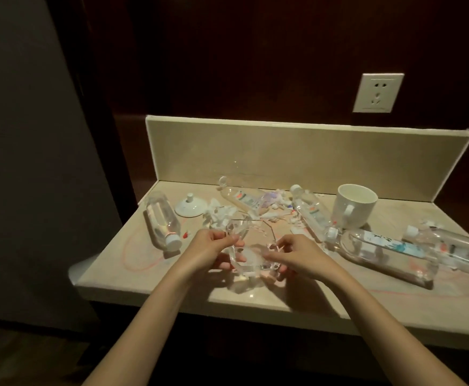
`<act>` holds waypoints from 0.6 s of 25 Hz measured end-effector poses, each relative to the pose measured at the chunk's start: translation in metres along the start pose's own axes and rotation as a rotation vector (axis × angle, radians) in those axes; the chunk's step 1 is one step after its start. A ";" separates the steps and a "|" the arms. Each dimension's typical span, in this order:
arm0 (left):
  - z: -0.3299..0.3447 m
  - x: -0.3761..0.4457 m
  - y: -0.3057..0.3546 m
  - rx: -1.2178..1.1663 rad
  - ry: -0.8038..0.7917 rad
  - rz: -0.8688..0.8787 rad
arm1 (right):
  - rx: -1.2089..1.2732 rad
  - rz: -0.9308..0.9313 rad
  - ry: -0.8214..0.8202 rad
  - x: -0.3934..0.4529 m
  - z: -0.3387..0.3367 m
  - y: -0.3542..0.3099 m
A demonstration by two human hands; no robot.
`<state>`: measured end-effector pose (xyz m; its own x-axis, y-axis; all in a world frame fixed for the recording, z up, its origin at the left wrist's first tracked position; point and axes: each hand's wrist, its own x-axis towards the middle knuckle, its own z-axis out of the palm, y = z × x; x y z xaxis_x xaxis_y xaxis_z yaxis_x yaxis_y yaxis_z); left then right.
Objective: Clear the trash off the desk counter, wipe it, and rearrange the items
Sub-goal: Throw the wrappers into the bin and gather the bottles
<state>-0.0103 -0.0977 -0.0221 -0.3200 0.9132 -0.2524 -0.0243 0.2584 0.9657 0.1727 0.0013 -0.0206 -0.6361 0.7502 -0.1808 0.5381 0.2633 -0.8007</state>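
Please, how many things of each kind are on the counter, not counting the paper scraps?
Plastic bottles: 5
White mug: 1
White lid: 1
Clear glass dish, held by left hand and right hand: 1
Total: 8

Dim warm light from above, deep shadows around, soft blur, wide-angle bending at edges.
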 end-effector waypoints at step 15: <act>-0.005 0.072 0.013 0.122 -0.033 0.051 | -0.349 0.026 0.231 0.068 0.001 0.006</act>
<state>-0.0389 -0.0299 -0.0275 -0.2866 0.9354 -0.2071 0.1074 0.2462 0.9632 0.1319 0.0534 -0.0380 -0.5006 0.8650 -0.0338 0.7328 0.4026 -0.5486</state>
